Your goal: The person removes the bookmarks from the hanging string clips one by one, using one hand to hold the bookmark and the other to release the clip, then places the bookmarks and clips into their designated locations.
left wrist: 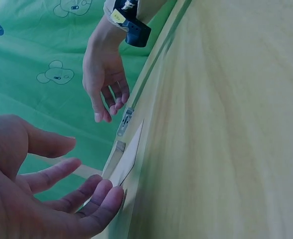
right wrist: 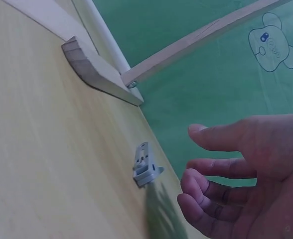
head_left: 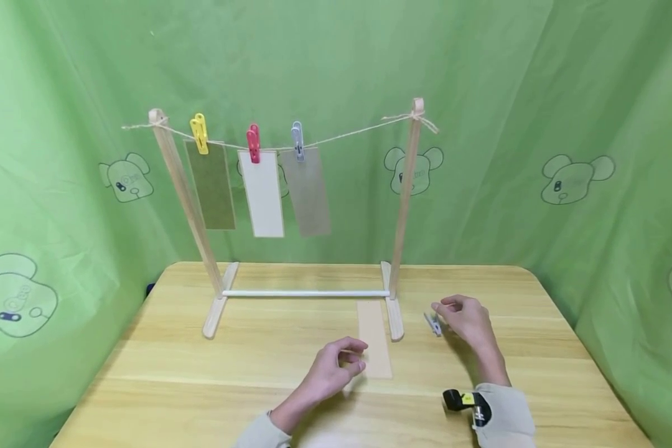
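- olive card (head_left: pixel 213 186) hangs from the string (head_left: pixel 351 132) by a yellow clip (head_left: pixel 200 134)
- white card (head_left: pixel 262 198) beside it, by a red clip (head_left: pixel 253 144)
- grey card (head_left: pixel 309 199) next, by a blue-grey clip (head_left: pixel 297 139)
- left hand (head_left: pixel 330 371), thumb and fingertips apart, is beside the beige card (head_left: pixel 377 348); I cannot tell if they touch
- beige card lies on the table (head_left: pixel 459 277), near the rack's foot (head_left: pixel 394 320)
- loose grey clip (head_left: pixel 434 324) lies on the table
- right hand (head_left: pixel 468 320), thumb and fingers apart, is just beside the loose grey clip

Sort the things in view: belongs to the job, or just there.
Likely the job:
beige card, near left hand
loose grey clothespin, near right hand
twine on wooden stand
three hung cards

Seemingly just there:
green bear-print curtain
black wrist device
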Demonstrator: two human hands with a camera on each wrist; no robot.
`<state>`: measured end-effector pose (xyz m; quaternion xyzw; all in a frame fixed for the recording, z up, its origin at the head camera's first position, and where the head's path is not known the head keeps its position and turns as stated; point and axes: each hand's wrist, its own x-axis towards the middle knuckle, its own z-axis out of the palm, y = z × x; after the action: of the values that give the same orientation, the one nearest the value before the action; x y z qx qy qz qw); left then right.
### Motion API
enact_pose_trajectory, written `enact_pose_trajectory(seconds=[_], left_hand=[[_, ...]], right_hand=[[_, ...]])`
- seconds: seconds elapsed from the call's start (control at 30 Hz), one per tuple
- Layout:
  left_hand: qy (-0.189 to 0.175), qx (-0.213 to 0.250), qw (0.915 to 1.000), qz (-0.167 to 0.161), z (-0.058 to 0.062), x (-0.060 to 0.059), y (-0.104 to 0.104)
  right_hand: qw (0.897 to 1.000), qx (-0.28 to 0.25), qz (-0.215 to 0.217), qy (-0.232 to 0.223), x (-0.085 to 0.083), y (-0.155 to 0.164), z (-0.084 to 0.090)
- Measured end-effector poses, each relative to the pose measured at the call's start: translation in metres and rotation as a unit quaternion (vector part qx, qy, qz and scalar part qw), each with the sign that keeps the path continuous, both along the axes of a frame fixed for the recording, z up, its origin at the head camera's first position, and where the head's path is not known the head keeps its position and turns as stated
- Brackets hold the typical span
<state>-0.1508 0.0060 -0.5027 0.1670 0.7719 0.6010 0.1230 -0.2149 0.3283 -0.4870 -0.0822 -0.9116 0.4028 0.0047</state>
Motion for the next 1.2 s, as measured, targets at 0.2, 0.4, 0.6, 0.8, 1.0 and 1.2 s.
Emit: enact_pose_trajectory(seconds=[0.2,0.4,0.6,0.8,1.0,1.2], left_hand=[[0.006,0.021,0.9997,0.008,0.000,-0.006,0.000],[0.009,0.064,0.9976,0.025,0.006,-0.014,-0.002],[0.033,0.088,0.9949,0.037,0.016,-0.024,-0.005],[0.058,0.096,0.9924,0.048,0.027,-0.033,-0.005],[0.079,0.119,0.9877,0.063,0.033,-0.039,-0.005],[0.092,0.142,0.9827,0.076,0.040,-0.043,-0.007]], right_hand=[[1.000,0.002,-0.002,0.024,0.001,-0.001,0.004],[0.999,-0.007,-0.005,0.051,0.003,-0.003,0.009],[0.995,-0.007,-0.015,0.102,0.003,-0.005,0.018],[0.989,-0.003,-0.032,0.146,0.003,-0.005,0.023],[0.985,-0.003,-0.032,0.167,0.006,-0.006,0.028],[0.980,-0.007,-0.037,0.197,0.008,-0.010,0.034]])
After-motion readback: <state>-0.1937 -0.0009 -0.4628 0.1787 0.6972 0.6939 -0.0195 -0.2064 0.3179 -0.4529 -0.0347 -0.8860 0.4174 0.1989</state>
